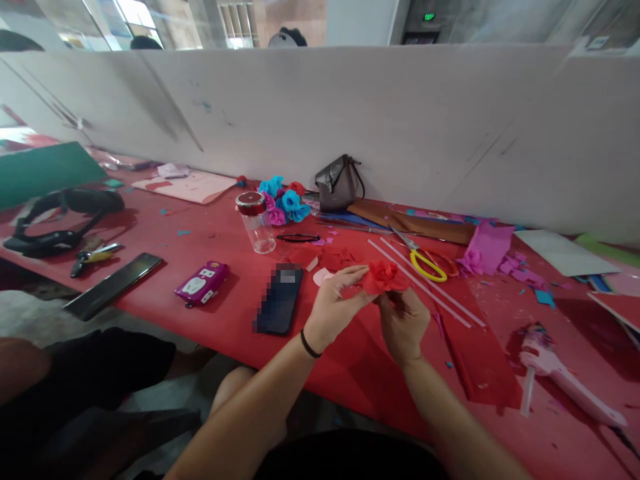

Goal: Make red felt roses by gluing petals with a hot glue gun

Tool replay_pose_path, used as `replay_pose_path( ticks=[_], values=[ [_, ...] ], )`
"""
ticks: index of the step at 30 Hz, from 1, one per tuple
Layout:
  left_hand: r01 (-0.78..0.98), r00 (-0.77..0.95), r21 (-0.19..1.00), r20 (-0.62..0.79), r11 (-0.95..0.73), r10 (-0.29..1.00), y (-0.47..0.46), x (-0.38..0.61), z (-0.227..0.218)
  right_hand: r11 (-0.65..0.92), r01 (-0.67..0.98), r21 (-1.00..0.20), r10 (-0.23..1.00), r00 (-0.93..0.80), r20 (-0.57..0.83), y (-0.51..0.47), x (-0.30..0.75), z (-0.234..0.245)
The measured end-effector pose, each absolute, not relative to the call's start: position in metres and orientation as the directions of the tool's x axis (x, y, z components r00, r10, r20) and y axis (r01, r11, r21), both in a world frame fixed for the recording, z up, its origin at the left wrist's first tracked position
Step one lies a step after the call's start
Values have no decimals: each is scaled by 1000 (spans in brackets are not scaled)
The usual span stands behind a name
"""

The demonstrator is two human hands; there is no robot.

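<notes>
A red crepe-paper flower [383, 275] is held above the red table [165, 267], near its front edge. My left hand [336, 304] pinches the flower's left side with thumb and fingers. My right hand [403, 321] is closed on the flower's underside from the right. A black band circles my left wrist. Red paper scraps [330, 257] lie just behind the hands.
Yellow-handled scissors [425, 260] and white sticks [430, 287] lie right of the flower. A pink glue gun [560, 373] sits far right. A phone [280, 298], a pink power strip [203, 282], a glass jar [257, 222], blue and pink paper flowers [285, 200] and a grey bag [336, 183] are nearby.
</notes>
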State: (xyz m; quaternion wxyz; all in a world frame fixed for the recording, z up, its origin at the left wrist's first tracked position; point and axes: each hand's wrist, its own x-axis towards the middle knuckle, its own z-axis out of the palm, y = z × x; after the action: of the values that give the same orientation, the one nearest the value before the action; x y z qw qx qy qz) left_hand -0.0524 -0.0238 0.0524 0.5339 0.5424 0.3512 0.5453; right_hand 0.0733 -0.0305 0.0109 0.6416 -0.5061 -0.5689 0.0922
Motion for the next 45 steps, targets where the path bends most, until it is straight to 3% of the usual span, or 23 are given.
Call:
replay_pose_path(
  ticks=[4,10,13,17,23,34,38,42,45],
  values=[
    [-458,193,889,91,8,977,-29,-56,60,462,548,-697,650,326,687,-28,76,7],
    [-597,241,779,-53,191,969,-28,-63,67,467,675,-571,561,273,782,-24,80,3],
    [-628,190,759,-65,172,980,-25,-64,64,450,706,-547,555,259,791,-24,80,4],
    [-481,103,868,-84,123,991,-24,-55,54,441,712,-547,585,234,777,-26,81,6],
    [-275,40,959,79,-65,996,-28,-40,46,441,745,-501,560,207,802,-27,80,5],
    [-506,27,862,30,-12,999,-22,-31,38,486,750,-448,545,141,827,-28,77,4],
    [-513,-3,856,71,-62,997,-19,-36,39,575,640,-510,595,100,797,-31,76,12],
    [-525,80,849,113,-55,990,-17,-46,42,620,320,-716,724,116,679,-33,77,26],
    [-458,103,883,169,-104,980,-20,-51,46,607,108,-787,787,55,614,-33,80,31]
  ],
)
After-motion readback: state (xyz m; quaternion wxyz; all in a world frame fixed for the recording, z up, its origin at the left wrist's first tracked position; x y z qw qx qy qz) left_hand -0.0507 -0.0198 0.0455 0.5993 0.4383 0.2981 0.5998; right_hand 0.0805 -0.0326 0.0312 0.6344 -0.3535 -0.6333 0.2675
